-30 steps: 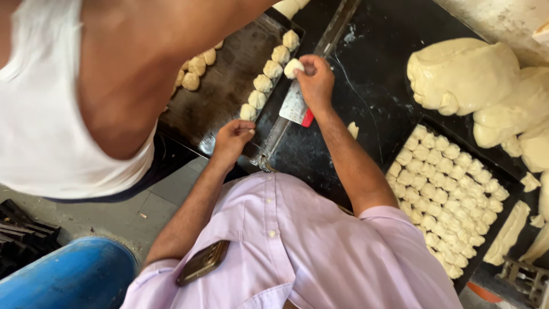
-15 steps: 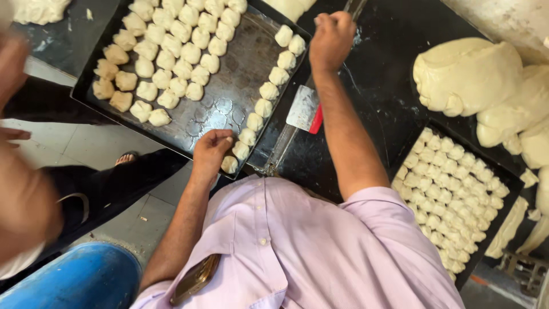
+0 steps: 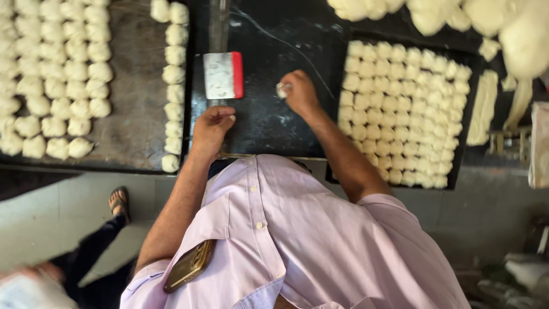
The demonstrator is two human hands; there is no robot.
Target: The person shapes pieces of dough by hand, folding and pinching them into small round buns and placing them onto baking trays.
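My right hand (image 3: 298, 92) rests on the black counter (image 3: 269, 123) and pinches a small piece of dough (image 3: 282, 89), just left of the right tray (image 3: 464, 123), which is packed with cut dough pieces. My left hand (image 3: 211, 125) lies on the counter with its fingers curled and nothing showing in it. It sits just below a white scraper with a red handle (image 3: 223, 75). To its left is the dark left tray (image 3: 137, 114), which carries rows of rounded dough balls (image 3: 173, 74).
Large lumps of dough (image 3: 503, 26) lie at the far right, with dough strips (image 3: 483, 106) beside the right tray. A phone (image 3: 190, 265) sticks out of my shirt pocket. Another person's sandalled foot (image 3: 119, 201) stands on the floor at lower left.
My right hand came back from the far edge of the left tray to the counter beside the right tray and holds a dough piece. My left hand left the tray's row of balls.
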